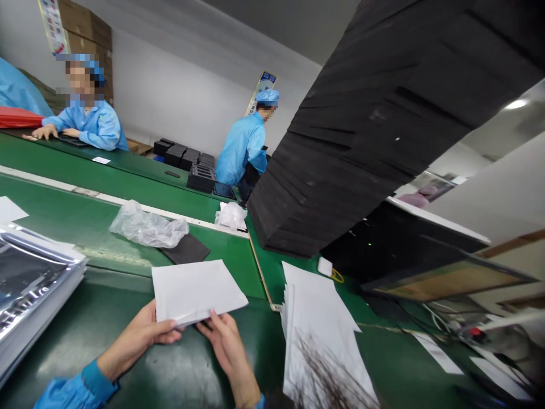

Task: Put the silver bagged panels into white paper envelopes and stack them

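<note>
pinching white paper [198,288] at near edge: left hand [147,330], right hand [226,341]; green worktop [174,378] below.

- White sheets [198,289] are looking like smooth, matt paper.
- The pile at the right [321,318] is showing a matt paper surface too.
- Silver packaging [29,278] is shining like glossy metallic film, wrinkling and mirroring light.
- A crumpled bag [147,226] is appearing as thin, translucent plastic with a slight gloss.
- The dark pad [191,250] is looking matt.
- The green worktop [179,375] is reflecting a soft sheen off its smooth face.
- Tall black stack [361,130] is resembling matt foam.
- A blue sleeve [76,389] is showing creased cloth.
</note>
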{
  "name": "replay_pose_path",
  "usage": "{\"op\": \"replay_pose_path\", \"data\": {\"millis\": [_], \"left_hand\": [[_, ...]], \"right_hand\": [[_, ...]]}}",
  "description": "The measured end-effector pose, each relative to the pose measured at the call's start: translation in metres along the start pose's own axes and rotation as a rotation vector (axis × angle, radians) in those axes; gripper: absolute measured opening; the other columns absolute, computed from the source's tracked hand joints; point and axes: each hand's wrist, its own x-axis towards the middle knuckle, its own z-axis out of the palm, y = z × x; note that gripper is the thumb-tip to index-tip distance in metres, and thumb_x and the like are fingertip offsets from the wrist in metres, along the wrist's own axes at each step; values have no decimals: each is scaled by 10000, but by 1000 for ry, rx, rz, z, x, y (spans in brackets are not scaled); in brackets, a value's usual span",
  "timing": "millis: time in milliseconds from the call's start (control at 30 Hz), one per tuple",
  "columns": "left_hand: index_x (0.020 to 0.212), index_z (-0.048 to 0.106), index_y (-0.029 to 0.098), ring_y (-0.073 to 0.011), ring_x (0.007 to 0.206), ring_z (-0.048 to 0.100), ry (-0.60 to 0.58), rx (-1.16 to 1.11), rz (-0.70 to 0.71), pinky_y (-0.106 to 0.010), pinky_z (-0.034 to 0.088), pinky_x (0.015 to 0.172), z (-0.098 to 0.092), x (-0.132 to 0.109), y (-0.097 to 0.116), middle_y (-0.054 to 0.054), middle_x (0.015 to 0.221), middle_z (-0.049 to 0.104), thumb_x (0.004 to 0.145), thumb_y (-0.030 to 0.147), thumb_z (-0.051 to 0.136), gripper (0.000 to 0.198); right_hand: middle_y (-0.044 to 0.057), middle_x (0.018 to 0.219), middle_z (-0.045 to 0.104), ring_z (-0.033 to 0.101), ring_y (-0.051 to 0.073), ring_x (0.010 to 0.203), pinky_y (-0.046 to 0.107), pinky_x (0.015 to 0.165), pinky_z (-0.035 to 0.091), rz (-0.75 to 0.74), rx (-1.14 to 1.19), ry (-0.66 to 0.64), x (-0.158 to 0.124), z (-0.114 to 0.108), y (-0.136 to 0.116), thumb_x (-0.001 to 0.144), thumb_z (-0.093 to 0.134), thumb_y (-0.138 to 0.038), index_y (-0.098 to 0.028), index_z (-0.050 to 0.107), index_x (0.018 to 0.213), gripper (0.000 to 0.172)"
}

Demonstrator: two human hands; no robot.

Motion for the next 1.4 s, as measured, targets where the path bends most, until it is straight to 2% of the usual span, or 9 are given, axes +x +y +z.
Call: {"op": "replay_pose_path", "data": {"millis": [100, 233, 400, 633, 800, 933, 1067, 1233, 1400], "left_hand": [[1245, 608, 178, -213, 678, 784, 37, -22, 29, -242, 625, 593, 11, -3, -7, -81, 884, 823, 624, 475, 961, 774], [1263, 597, 189, -194, 678, 779, 34, -32, 29, -229, 612, 596, 16, -8, -7, -84, 902, 824, 665, 473, 938, 745], [1242, 591, 184, -224, 701, 792, 29, -27, -13, -252, 602, 602, 19, -11, -11, -112, 910, 841, 643, 517, 924, 761], [1263, 534, 191, -258, 773, 802, -37, 25, -38, -308, 606, 661, 16, -9, -20, -126, 999, 840, 668, 524, 895, 772], [1250, 486, 199, -263, 720, 789, -26, 74, 20, -332, 598, 641, 15, -6, -26, -132, 972, 839, 689, 548, 876, 767], [1239, 466, 207, -281, 667, 777, -9, 64, 1, -348, 590, 598, 22, -8, -28, -131, 920, 833, 593, 584, 914, 871], [1202, 481, 215, -282, 611, 761, 16, 39, 28, -339, 568, 544, 30, -12, -29, -99, 825, 818, 544, 620, 930, 894], [1130, 475, 238, -232, 490, 708, 61, 38, 117, -302, 507, 441, 36, -13, -53, -91, 838, 823, 606, 704, 874, 807], [1166, 519, 258, -214, 436, 674, 80, 41, 91, -297, 475, 392, 39, -8, -88, -66, 826, 820, 620, 682, 882, 780]], "right_hand": [[38, 973, 861, 796, 248, 969, 431, 958, 595, 37, -11, -92, -8, 10, 8, 693, 892, -523, -248, 770, 916, 374], [15, 1012, 860, 778, 255, 1036, 414, 994, 566, 14, -41, -129, -11, 15, 7, 677, 895, -491, -281, 780, 962, 372], [21, 1032, 866, 773, 293, 1054, 478, 1045, 537, 31, -80, -139, -11, 16, 3, 610, 928, -449, -278, 780, 946, 405], [-8, 950, 869, 785, 254, 974, 420, 1016, 542, 50, -54, -113, -12, 20, 4, 619, 892, -326, -259, 788, 960, 363], [13, 988, 865, 778, 248, 987, 378, 999, 542, 45, -31, -110, -14, 25, 5, 548, 932, -292, -242, 777, 968, 451], [-4, 922, 860, 775, 229, 926, 351, 920, 565, 35, -11, -71, -15, 24, 7, 634, 865, -289, -242, 771, 938, 322], [0, 957, 867, 778, 266, 965, 378, 903, 576, 32, 13, -56, -14, 20, 10, 585, 858, -275, -256, 772, 942, 367], [28, 997, 875, 786, 261, 942, 367, 895, 576, 28, 11, -52, -15, 19, 13, 561, 926, -335, -253, 778, 960, 433], [-7, 964, 873, 790, 252, 950, 374, 880, 596, 32, 43, 6, -13, 18, 14, 641, 890, -494, -291, 761, 866, 330]]}}
